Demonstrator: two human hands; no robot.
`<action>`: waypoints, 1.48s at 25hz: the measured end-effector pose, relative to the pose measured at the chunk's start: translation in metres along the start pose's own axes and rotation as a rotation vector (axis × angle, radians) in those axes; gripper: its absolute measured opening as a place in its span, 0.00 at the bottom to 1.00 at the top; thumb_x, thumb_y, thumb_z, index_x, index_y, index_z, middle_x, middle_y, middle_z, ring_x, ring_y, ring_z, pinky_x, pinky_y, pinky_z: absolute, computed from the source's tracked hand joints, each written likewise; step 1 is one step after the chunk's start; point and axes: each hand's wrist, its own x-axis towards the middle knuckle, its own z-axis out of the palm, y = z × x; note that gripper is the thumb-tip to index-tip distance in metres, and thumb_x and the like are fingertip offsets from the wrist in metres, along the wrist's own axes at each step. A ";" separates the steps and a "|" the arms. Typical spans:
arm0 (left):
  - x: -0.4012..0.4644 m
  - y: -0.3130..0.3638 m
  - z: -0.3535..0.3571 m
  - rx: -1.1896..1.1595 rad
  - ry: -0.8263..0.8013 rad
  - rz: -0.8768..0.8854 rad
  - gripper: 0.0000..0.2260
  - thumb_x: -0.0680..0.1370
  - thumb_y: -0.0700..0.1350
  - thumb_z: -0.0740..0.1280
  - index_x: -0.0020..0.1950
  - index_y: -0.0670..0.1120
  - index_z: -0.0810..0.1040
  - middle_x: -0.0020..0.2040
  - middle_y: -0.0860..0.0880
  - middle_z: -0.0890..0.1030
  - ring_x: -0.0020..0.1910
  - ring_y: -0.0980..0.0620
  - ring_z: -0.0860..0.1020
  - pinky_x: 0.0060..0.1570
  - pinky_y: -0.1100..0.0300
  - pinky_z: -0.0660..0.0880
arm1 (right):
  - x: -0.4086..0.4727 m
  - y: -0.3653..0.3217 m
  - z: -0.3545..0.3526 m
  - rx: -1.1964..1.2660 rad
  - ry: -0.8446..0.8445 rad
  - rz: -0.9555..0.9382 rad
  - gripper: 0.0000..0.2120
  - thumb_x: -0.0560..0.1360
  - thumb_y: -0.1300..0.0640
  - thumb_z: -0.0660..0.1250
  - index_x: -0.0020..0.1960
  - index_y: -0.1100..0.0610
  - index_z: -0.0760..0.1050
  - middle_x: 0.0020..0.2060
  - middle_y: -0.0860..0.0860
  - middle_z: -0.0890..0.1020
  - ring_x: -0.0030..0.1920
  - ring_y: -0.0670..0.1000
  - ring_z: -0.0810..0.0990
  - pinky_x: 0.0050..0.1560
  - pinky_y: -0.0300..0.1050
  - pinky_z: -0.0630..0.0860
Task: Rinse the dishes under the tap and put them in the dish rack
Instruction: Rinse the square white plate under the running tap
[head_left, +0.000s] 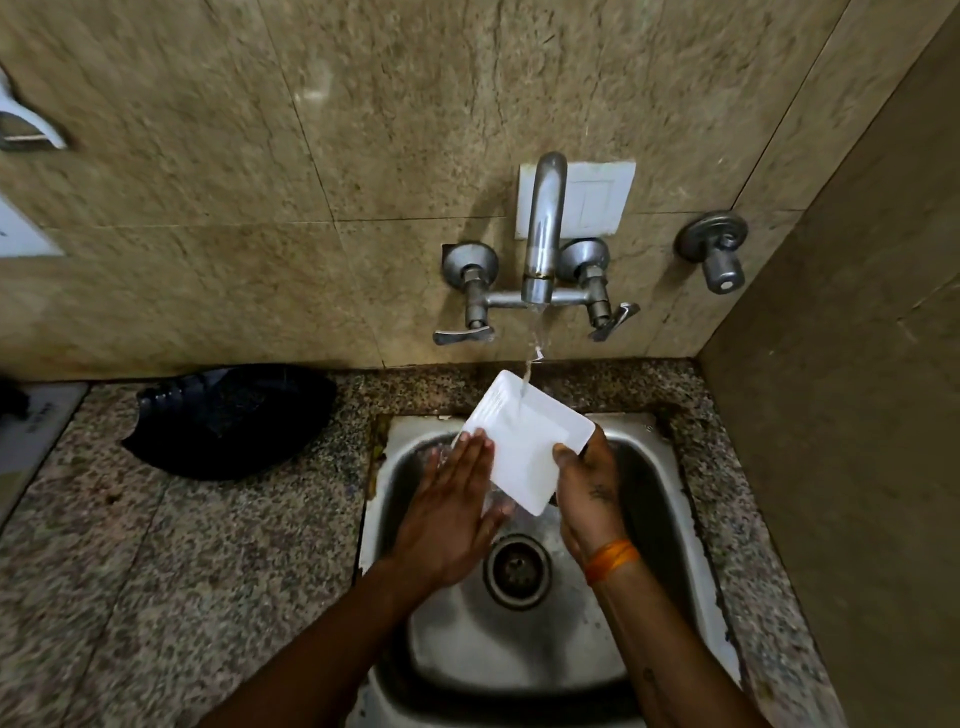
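My right hand (587, 488) grips the square white plate (530, 441) at its near-right edge; my left hand (452, 504), fingers straight, rests flat against its left side. The plate tilts under the tap's stream (525, 384), over the sink (660, 519).

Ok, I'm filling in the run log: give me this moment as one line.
step: rinsing | white square plate under tap stream, over sink | right hand grips edge | left hand flat on plate
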 end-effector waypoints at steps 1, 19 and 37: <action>-0.003 0.002 0.004 0.000 -0.028 0.072 0.34 0.84 0.65 0.45 0.84 0.47 0.46 0.85 0.48 0.47 0.84 0.51 0.42 0.81 0.45 0.44 | 0.001 -0.002 -0.005 -0.040 -0.011 0.004 0.18 0.79 0.70 0.61 0.65 0.56 0.76 0.60 0.56 0.83 0.59 0.58 0.82 0.63 0.63 0.78; 0.119 0.045 -0.047 -1.261 -0.020 -0.552 0.07 0.82 0.44 0.67 0.45 0.47 0.81 0.40 0.47 0.82 0.40 0.47 0.79 0.41 0.57 0.76 | 0.029 -0.041 -0.048 -0.033 0.032 0.019 0.14 0.79 0.69 0.62 0.51 0.53 0.81 0.44 0.46 0.88 0.41 0.47 0.85 0.40 0.42 0.80; 0.081 0.050 -0.045 -1.813 -0.071 -0.778 0.26 0.83 0.65 0.55 0.66 0.48 0.79 0.54 0.45 0.88 0.53 0.47 0.86 0.54 0.50 0.82 | 0.040 -0.032 0.020 -1.087 -0.032 -0.279 0.57 0.66 0.21 0.62 0.83 0.47 0.44 0.82 0.54 0.51 0.82 0.60 0.48 0.78 0.67 0.52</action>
